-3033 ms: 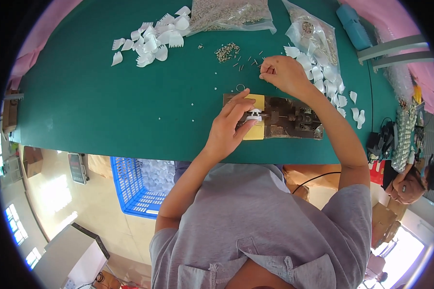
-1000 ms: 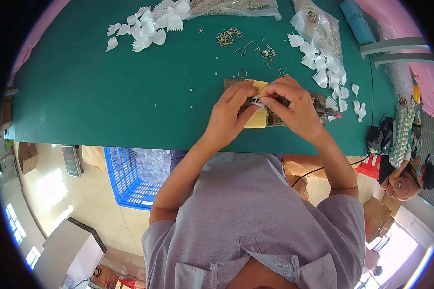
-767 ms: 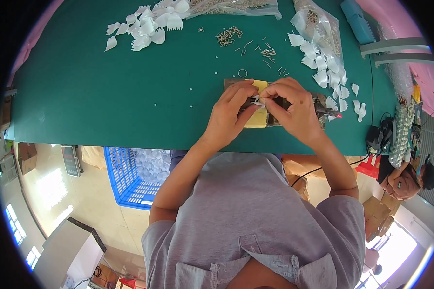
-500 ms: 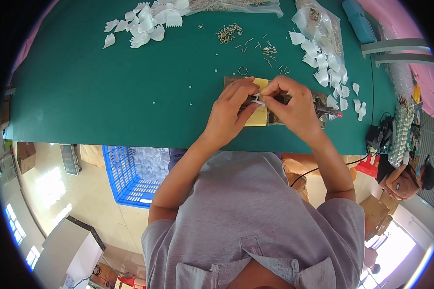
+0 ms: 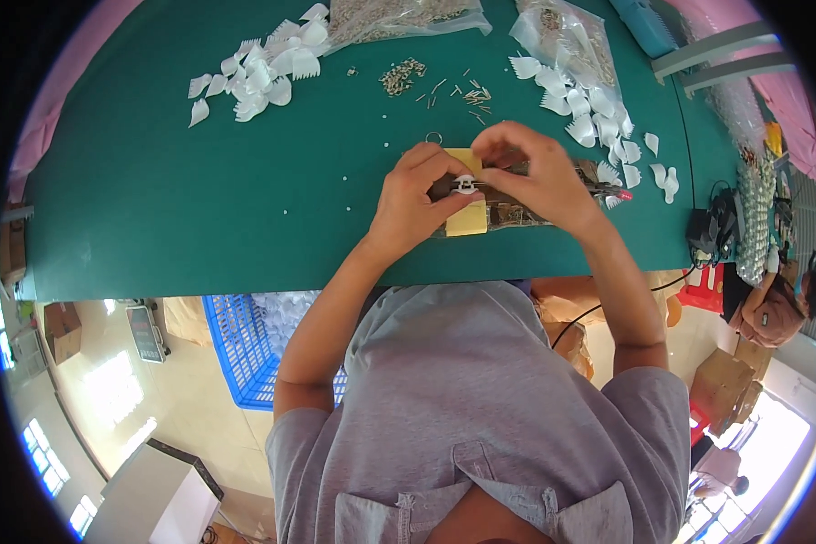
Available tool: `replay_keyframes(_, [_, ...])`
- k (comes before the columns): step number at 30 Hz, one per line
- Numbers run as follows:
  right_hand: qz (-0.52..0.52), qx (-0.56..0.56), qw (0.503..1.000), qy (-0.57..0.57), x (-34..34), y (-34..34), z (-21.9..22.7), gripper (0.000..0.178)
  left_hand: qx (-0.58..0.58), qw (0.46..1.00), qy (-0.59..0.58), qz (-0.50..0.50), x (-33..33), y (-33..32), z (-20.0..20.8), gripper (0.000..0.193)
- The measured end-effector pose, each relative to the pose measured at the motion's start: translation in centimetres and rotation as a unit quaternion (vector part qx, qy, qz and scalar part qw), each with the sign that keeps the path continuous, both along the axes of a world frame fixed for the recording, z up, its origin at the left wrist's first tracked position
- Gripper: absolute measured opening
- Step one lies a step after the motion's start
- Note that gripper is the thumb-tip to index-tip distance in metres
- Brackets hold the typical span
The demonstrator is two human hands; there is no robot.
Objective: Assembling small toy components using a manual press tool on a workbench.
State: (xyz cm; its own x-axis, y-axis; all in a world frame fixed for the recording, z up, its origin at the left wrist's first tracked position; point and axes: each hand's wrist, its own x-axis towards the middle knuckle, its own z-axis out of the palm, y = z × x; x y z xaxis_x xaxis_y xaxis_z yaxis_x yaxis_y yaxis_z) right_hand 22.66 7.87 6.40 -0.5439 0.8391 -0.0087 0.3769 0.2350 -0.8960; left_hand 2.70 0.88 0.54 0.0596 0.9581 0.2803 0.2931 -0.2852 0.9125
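Note:
My left hand (image 5: 417,192) pinches a small white plastic hair claw clip (image 5: 465,185) between thumb and forefinger. The clip is above a yellow pad (image 5: 467,219) that lies across a brown metal-looking plate (image 5: 517,216) at the table's front. Just right of the clip is my right hand (image 5: 539,177), its thumb and forefinger bent toward each other. Whatever lies between those fingertips is too small to make out. Partly behind the right hand, a dark tool with a red tip (image 5: 624,195) rests on the plate's right end.
White toothed clip halves lie in a pile (image 5: 258,77) at the far left and another (image 5: 598,109) at the right. Small metal springs (image 5: 402,76) and thin pins (image 5: 474,93) are scattered beyond my hands. Plastic bags (image 5: 399,18) lie along the back. A blue basket (image 5: 245,363) stands below the table edge.
My right fingers have drawn slightly back from the clip, which shows more fully in my left hand. The whole view has shifted a little, so the table things appear farther left.

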Motion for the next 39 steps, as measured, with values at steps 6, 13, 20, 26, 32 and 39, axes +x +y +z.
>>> replay_keyframes(6, [-0.263,0.211,0.918,-0.208,13.9,-2.7,-1.6,0.015,0.039,0.998,0.051,-0.001,0.0,0.7,0.2,0.022])
replay_keyframes(13, [-0.228,0.041,0.963,-0.135,17.8,0.2,0.6,0.012,0.042,0.998,0.03,0.026,0.0,0.5,-1.4,0.028])
replay_keyframes(20, [-0.252,-0.209,0.692,0.643,21.1,1.0,-2.1,0.027,0.013,1.0,-0.006,0.014,0.3,0.2,-0.5,0.021])
replay_keyframes(26, [-0.316,-0.048,0.881,0.35,11.4,-0.9,2.1,0.043,0.034,0.999,-0.001,0.0,0.5,0.7,-0.5,0.025])
replay_keyframes(32, [-0.272,0.076,0.879,0.385,9.4,-0.9,1.7,0.045,0.022,1.0,0.0,0.017,0.8,0.2,-0.4,0.022])
replay_keyframes(39, [-0.27,-0.142,0.759,0.575,16.6,1.7,-1.2,0.054,0.045,0.958,-0.28,0.032,-1.7,-0.9,3.9,0.025])
